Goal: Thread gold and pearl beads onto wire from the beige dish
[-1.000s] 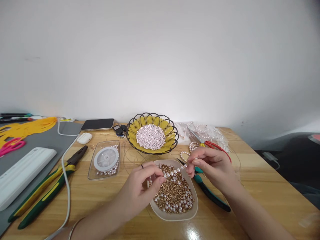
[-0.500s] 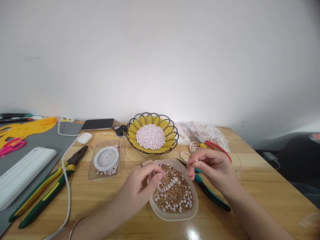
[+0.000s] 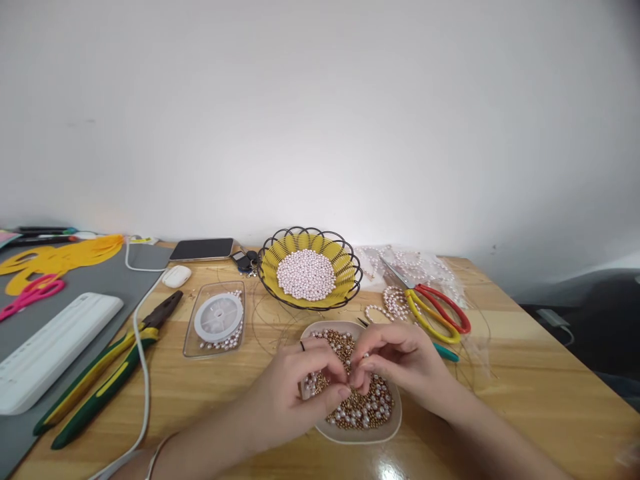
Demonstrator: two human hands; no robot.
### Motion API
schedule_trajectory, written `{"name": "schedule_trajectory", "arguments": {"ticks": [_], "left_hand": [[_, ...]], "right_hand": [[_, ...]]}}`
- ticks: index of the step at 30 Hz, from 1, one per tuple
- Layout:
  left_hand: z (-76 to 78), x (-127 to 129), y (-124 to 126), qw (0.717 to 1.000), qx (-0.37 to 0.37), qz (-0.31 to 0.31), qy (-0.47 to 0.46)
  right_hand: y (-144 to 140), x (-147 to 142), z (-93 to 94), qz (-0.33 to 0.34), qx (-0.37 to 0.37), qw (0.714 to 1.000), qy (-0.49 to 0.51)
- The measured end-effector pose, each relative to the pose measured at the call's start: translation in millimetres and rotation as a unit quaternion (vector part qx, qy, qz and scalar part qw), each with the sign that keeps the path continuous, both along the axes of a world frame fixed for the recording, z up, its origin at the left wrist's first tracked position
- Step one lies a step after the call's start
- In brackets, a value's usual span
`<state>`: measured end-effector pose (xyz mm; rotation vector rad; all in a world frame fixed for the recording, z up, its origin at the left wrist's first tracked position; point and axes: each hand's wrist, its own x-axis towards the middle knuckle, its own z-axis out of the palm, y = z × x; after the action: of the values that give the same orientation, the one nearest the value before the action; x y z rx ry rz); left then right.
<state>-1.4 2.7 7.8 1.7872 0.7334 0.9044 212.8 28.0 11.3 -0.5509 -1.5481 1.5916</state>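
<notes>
Near the tabletop's front edge, left hand (image 3: 300, 383) and right hand (image 3: 395, 363) meet fingertip to fingertip over the bead dish (image 3: 387, 430), each pinching something small, likely so strays drop inside.

Bare forearms, dark ring (image 3: 302, 345) on left grip (image 3: 300, 383)

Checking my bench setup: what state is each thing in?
Left hand: fingertips pinched over the bead dish.
Right hand: fingertips pinched, meeting the left.
Bead dish: holds mixed gold and pearl beads.
Wire basket: holds pearls.
Scissors: closed.
Phone: screen dark.
</notes>
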Motion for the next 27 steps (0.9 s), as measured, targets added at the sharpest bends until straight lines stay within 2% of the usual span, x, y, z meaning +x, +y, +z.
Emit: {"name": "schedule_trajectory", "arguments": {"ticks": [3,6,8,10,12,14,16,19,23,27], "left_hand": [[-0.6,0,1,1.000,-0.009,0.014,-0.002],[-2.4,-2,3,0.998,-0.036,0.033,-0.025],[-3.4,-3,5,0.996,-0.060,0.049,-0.050],[-3.9,-4,6,0.992,-0.084,0.063,-0.070],[-4.0,-4,7,0.989,-0.100,0.075,-0.080],[-4.0,-5,8,0.987,-0.107,0.082,-0.086],[-4.4,-5,8,0.986,-0.110,0.085,-0.089],[-5.6,-5,9,0.986,-0.111,0.086,-0.094],[-7.1,-5,10,0.985,-0.114,0.090,-0.094],[-7.4,-5,10,0.985,-0.108,0.094,-0.094]], "right_hand": [[3,3,-0.6,-0.027,0.021,0.999,0.000],[8,8,-1.9,-0.105,0.043,0.993,-0.012],[12,11,-2.3,-0.179,0.062,0.981,-0.052],[15,13,-1.5,-0.226,0.116,0.958,-0.133],[17,14,-0.3,-0.205,0.203,0.927,-0.239],[18,12,0.3,-0.140,0.281,0.892,-0.326],[18,10,-0.8,-0.091,0.331,0.860,-0.376],[18,9,-5.0,-0.087,0.375,0.828,-0.407],[22,15,-8.5,-0.132,0.371,0.815,-0.426],[24,15,4.8,-0.173,0.372,0.833,-0.370]]}}
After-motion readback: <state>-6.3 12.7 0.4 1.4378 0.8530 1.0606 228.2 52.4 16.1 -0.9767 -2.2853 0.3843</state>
